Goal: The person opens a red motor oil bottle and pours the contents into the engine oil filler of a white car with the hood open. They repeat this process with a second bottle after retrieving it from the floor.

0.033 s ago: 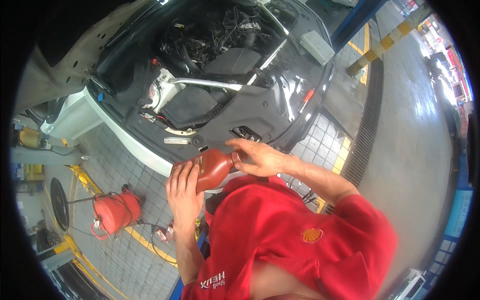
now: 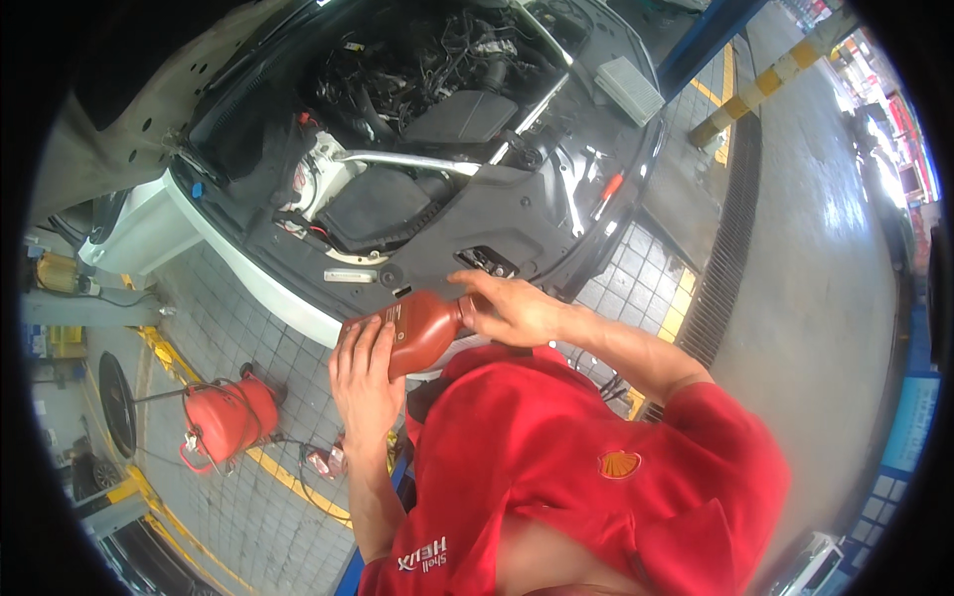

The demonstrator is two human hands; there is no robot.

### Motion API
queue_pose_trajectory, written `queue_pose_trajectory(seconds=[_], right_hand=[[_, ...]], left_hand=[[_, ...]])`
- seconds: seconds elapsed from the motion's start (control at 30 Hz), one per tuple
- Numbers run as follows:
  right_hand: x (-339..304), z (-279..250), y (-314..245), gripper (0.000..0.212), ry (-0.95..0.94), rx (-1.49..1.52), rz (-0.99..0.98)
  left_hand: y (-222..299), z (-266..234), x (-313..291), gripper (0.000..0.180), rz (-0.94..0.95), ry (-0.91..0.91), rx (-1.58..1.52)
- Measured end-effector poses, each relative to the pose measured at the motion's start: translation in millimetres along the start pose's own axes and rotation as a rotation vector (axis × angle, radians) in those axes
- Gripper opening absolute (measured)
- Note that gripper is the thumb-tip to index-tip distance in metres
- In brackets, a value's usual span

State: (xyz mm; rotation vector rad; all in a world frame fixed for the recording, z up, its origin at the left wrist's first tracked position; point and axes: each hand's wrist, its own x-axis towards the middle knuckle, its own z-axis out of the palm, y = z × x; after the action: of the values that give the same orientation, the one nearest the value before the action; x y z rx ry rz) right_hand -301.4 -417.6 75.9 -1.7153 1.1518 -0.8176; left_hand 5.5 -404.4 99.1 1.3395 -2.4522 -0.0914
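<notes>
A reddish-brown plastic bottle [image 2: 425, 330] lies tilted in front of my chest, its neck pointing right. My left hand [image 2: 366, 363] is closed around its base, fingers spread over the near side. At the neck, my right hand [image 2: 517, 310] is wrapped round the top with the index finger stretched past it. The fingers hide the cap, so I cannot tell whether it is on. Just beyond the bottle is the open engine bay [image 2: 427, 89] of a white car.
A combination wrench [image 2: 571, 204] and a red-handled screwdriver [image 2: 608, 194] lie on the bay's front trim. A pleated filter [image 2: 629, 89] rests at the far right corner. A red wheeled tank [image 2: 231, 417] with hoses stands on the tiled floor at left. A drain grate [image 2: 730, 238] runs along the right.
</notes>
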Motion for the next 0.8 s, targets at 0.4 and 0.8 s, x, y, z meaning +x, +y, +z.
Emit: queue_pose_trajectory(seconds=[0.4,0.8], right_hand=[[-4,-1,-11,0.057,-0.092,0.292,0.345],[-14,-1,-7,0.062,-0.122,0.137,0.243]], left_hand=[[3,3,-8,0.071,-0.034,0.023,0.051],[8,6,-18,0.070,-0.087,0.020,-0.003]])
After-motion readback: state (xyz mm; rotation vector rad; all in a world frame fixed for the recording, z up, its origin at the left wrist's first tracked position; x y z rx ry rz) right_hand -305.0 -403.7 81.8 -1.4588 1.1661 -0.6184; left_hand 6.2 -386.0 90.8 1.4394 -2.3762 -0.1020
